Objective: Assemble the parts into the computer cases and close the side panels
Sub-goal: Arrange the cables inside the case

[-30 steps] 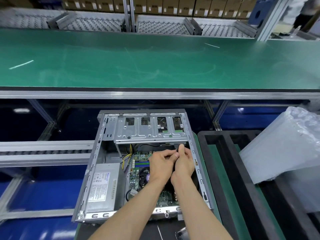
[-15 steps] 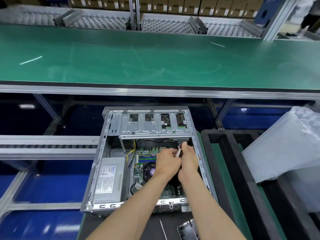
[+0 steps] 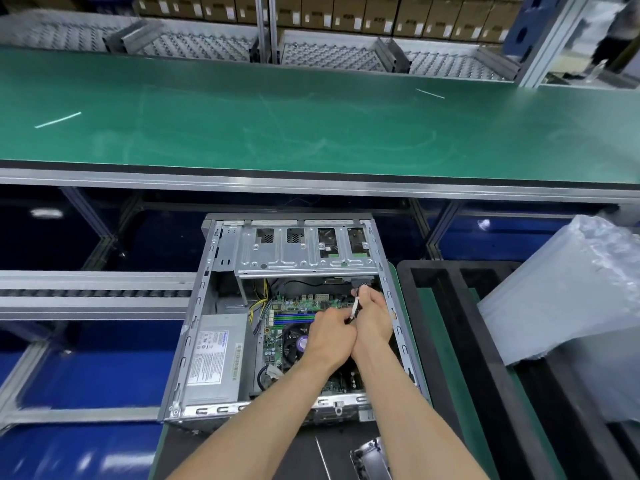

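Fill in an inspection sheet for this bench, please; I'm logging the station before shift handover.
Surface: dark mat under the case, green strip beside it.
Job's things: open computer case, side panel off; power supply, drive cage, motherboard and CPU fan inside.
Clutter: metal part at the near edge; black foam tray; clear plastic bags.
Grippers: left hand and right hand pinch a white-wrapped cable below the cage.
Cables: yellow wires by the power supply; black cable under the cage.
Surroundings: green conveyor belt, roller racks, cardboard boxes behind.
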